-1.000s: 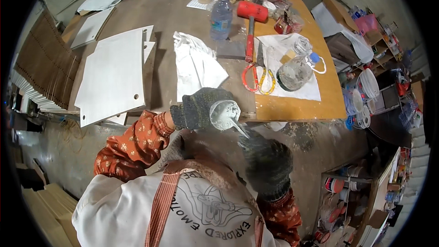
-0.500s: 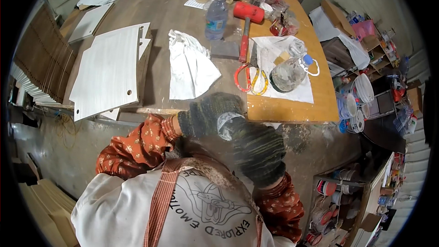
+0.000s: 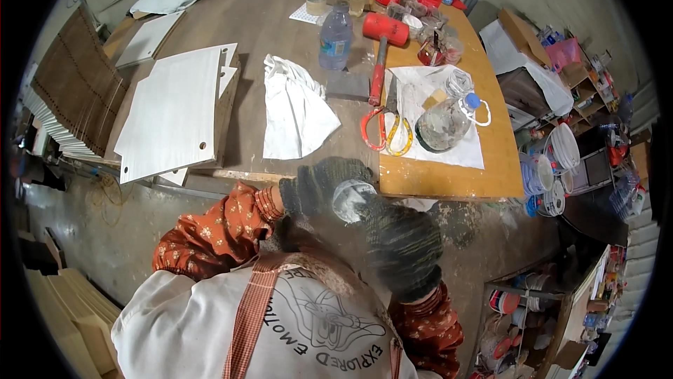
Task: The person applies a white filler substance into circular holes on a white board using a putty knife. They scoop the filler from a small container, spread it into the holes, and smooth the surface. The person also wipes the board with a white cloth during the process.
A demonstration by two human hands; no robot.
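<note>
Both my hands wear dark grey-green striped knit gloves and meet in front of my apron, just off the table's near edge. Between them is a small whitish, translucent round cup (image 3: 348, 200). My left hand (image 3: 324, 184) is closed on its left side. My right hand (image 3: 406, 247) grips it from the right, with its fingertips partly hidden. Whatever is inside the cup cannot be made out. Beyond the hands, a crumpled white cloth (image 3: 298, 112) lies on the table, next to scissors (image 3: 385, 132) with red and yellow handles.
White boards (image 3: 172, 112) are stacked at the table's left. A red mallet (image 3: 384, 32), a plastic water bottle (image 3: 336, 39) and a clear jug (image 3: 444, 124) with a blue cap stand or lie farther back. Shelving (image 3: 519, 316) with spools is at lower right.
The view has tilted slightly, so the table sits a little lower in it. The cup has turned and shows more of its whitish round face; both hands stay on it.
</note>
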